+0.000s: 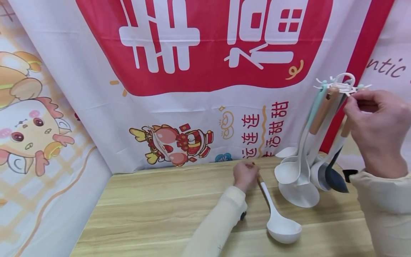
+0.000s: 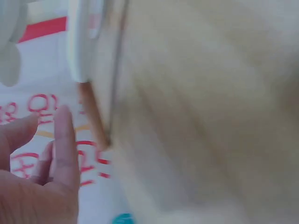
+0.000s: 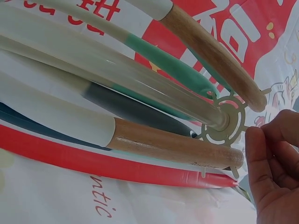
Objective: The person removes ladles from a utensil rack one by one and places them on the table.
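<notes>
A white ladle [image 1: 284,228] with a wooden handle lies on the table, its bowl toward the front. My left hand [image 1: 245,175] is by the end of that handle; in the left wrist view its fingers [image 2: 65,144] extend beside the wooden end, with a gap between. Raised at the right, my right hand [image 1: 379,125] pinches a hook at the top of a white utensil rack [image 1: 345,85]. In the right wrist view, thumb and forefinger meet at the hook ring's edge. Several utensils hang there, among them a wooden-handled one [image 3: 177,144] and a green-handled one [image 3: 173,63].
The wooden table [image 1: 144,210] meets a printed cloth backdrop [image 1: 102,139] at its back edge. A dark utensil head [image 1: 335,178] and a broad white one [image 1: 300,194] hang low over the table at the right. A small black object [image 1: 243,215] shows beside the left sleeve.
</notes>
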A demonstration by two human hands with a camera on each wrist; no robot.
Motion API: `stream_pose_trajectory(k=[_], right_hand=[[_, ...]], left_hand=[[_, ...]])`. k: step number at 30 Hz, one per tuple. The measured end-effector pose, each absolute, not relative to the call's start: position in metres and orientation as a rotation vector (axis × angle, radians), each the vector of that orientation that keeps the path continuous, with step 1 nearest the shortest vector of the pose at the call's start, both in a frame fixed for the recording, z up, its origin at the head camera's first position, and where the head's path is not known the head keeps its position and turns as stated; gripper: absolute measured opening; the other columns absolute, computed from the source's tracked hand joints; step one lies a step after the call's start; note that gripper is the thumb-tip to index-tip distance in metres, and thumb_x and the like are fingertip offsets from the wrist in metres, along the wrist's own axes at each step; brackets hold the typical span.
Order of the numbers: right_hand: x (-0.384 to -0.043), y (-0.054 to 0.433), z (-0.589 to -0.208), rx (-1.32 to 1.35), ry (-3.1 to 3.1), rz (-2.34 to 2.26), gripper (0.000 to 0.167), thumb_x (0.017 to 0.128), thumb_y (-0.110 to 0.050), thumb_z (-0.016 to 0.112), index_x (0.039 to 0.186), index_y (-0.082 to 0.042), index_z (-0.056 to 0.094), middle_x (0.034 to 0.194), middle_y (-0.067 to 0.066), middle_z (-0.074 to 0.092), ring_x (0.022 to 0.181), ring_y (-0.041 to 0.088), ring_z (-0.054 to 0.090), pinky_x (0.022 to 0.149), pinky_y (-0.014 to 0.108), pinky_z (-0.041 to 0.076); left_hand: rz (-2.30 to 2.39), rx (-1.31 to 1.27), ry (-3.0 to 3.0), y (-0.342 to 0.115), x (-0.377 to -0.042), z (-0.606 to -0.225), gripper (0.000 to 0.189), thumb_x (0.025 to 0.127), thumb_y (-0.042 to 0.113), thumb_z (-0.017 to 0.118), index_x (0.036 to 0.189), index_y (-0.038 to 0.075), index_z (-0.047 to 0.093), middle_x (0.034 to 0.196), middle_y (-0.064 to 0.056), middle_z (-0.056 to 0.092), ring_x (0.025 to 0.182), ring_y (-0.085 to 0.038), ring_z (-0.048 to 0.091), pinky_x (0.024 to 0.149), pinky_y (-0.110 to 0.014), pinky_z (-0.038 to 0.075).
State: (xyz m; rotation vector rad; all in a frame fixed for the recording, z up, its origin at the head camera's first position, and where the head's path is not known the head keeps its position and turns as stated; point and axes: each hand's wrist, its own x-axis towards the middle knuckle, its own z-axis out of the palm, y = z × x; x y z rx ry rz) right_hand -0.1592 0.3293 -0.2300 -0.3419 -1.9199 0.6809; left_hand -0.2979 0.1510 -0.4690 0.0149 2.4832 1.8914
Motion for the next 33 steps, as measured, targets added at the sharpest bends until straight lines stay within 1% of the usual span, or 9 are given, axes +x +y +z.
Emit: stream_pose_trajectory(k=[3,6,10,12,16,20,23,29,33], right_hand=[[-0.16,0.328,-0.23,-0.341,-1.914,0.686,0.038,0.108,-0.034,0.056,0.137,-0.014,0.071,0.139,0.004,0.072,0.116,0.008,0.068,0.113,0.018,0.047],[-0.161,0.328,-0.23,-0.339,-1.91,0.687,0.038,0.109,-0.034,0.056,0.137,-0.014,0.071,0.138,0.004,0.072,0.115,0.005,0.068,0.113,0.018,0.048],[-0.164,0.328,-0.231,-0.344,-1.899,0.692,0.039,0.108,-0.034,0.056,0.135,-0.011,0.072,0.137,0.005,0.073,0.112,-0.002,0.066,0.111,0.016,0.048],[-0.165,0.329,-0.231,-0.349,-1.89,0.702,0.039,0.108,-0.035,0.056,0.134,-0.01,0.072,0.137,0.006,0.073,0.109,-0.006,0.065,0.11,0.015,0.049],[-0.167,0.33,-0.231,-0.367,-1.88,0.738,0.039,0.107,-0.036,0.058,0.132,-0.01,0.073,0.136,0.007,0.073,0.101,-0.014,0.06,0.108,0.015,0.05],[-0.166,0.329,-0.23,-0.398,-1.889,0.792,0.039,0.107,-0.036,0.057,0.134,-0.012,0.072,0.138,0.003,0.071,0.097,-0.016,0.054,0.109,0.017,0.051],[-0.165,0.328,-0.23,-0.427,-1.901,0.837,0.039,0.107,-0.037,0.056,0.137,-0.015,0.069,0.142,0.001,0.068,0.103,-0.012,0.057,0.113,0.021,0.05],[-0.162,0.326,-0.23,-0.508,-1.94,0.91,0.04,0.108,-0.041,0.052,0.144,-0.027,0.063,0.15,-0.006,0.063,0.12,0.004,0.06,0.119,0.033,0.047],[-0.164,0.326,-0.23,-0.523,-1.953,0.91,0.04,0.108,-0.042,0.052,0.144,-0.029,0.063,0.15,-0.007,0.062,0.119,0.005,0.06,0.119,0.034,0.047]], left_hand=[[1.97,0.25,2.575,0.157,-0.294,-0.445,0.016,0.091,0.014,0.081,0.106,0.008,0.079,0.094,-0.004,0.08,0.08,-0.009,0.072,0.076,-0.019,0.058],[2.111,0.521,2.563,0.168,-0.283,-0.413,0.017,0.095,0.012,0.077,0.112,0.009,0.078,0.104,-0.007,0.081,0.087,-0.006,0.071,0.08,-0.015,0.058],[2.183,1.014,2.608,0.182,-0.261,-0.365,0.021,0.097,0.011,0.075,0.117,0.005,0.076,0.112,-0.011,0.08,0.094,-0.008,0.075,0.085,-0.008,0.056],[2.119,1.265,2.69,0.187,-0.247,-0.343,0.024,0.099,0.013,0.074,0.121,0.004,0.075,0.116,-0.01,0.08,0.099,-0.01,0.076,0.09,-0.006,0.054],[1.931,1.541,2.837,0.199,-0.226,-0.307,0.033,0.1,0.02,0.074,0.13,0.005,0.072,0.123,-0.006,0.077,0.107,-0.008,0.074,0.094,-0.003,0.049],[1.824,1.49,2.872,0.21,-0.218,-0.287,0.042,0.101,0.026,0.073,0.139,0.01,0.066,0.131,-0.002,0.073,0.113,-0.002,0.07,0.092,0.0,0.047],[1.779,1.377,2.904,0.218,-0.218,-0.281,0.045,0.101,0.028,0.073,0.142,0.014,0.065,0.132,0.002,0.071,0.114,0.002,0.068,0.089,0.001,0.046],[1.747,1.209,2.973,0.228,-0.223,-0.281,0.042,0.098,0.032,0.076,0.137,0.019,0.068,0.127,0.009,0.072,0.109,0.007,0.067,0.088,0.002,0.047],[1.774,1.16,2.98,0.229,-0.225,-0.284,0.038,0.098,0.031,0.076,0.133,0.019,0.069,0.124,0.01,0.073,0.107,0.008,0.067,0.088,0.001,0.048]])
